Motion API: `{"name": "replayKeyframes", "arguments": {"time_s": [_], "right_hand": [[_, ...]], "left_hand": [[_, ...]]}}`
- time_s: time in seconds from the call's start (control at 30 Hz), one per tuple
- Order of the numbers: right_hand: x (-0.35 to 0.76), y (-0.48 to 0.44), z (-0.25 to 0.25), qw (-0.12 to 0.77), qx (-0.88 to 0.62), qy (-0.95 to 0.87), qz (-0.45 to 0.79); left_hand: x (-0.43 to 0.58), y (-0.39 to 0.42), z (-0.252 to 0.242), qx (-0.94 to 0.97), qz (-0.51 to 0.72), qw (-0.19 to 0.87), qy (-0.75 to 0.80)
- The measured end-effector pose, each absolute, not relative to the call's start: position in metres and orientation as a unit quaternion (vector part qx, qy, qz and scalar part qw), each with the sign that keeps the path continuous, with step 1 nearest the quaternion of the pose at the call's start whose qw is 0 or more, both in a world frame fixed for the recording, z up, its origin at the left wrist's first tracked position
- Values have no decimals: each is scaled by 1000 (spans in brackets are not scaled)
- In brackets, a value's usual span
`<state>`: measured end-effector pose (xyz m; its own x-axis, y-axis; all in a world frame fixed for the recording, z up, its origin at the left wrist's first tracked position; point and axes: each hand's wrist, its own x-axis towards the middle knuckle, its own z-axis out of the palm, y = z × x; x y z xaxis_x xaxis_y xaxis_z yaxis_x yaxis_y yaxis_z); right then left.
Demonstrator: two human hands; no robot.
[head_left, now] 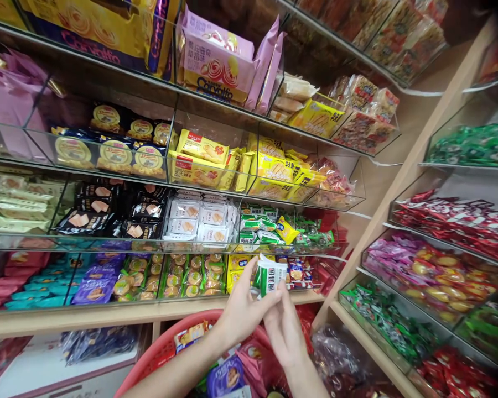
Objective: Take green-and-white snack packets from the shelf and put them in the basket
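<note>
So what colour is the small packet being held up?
The packet is white and green, head view.

A wooden-framed shelf unit (108, 318) with clear-fronted tiers fills the view. At 11 o'clock lie yellow Caryalfo packs (87, 27), and at 12 o'clock pink Caryalfo packs (216, 61). One tier down sit dark blue biscuit packs (116, 155), with yellow cracker packs (199, 157) just beside them. Toward the centre, black packs (108, 213), white packs (195, 218) and green-and-white packets (255, 224) lie side by side. A second shelf unit (402, 171) stands at 3 o'clock, bearing green sweets (477, 143), red sweets (460, 221) and, lower, purple and gold sweets (431, 271).
</note>
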<state>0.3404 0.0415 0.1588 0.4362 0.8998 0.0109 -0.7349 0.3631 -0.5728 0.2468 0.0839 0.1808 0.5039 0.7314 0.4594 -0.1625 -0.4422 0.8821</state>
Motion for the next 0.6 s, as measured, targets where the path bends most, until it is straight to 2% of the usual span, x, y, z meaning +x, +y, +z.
{"name": "replayKeyframes", "arguments": {"time_s": [0.13, 0.3, 0.5, 0.6], "right_hand": [[320, 24, 149, 798, -274, -139, 519], [308, 3, 139, 770, -289, -73, 564], [283, -2, 114, 790, -289, -33, 539], [270, -2, 108, 787, -291, -28, 543]], "left_hand": [[233, 84, 180, 696, 426, 558, 152], [210, 98, 171, 749, 334, 550, 161], [195, 81, 157, 800, 324, 395, 314], [192, 61, 160, 837, 275, 315, 352]]}}
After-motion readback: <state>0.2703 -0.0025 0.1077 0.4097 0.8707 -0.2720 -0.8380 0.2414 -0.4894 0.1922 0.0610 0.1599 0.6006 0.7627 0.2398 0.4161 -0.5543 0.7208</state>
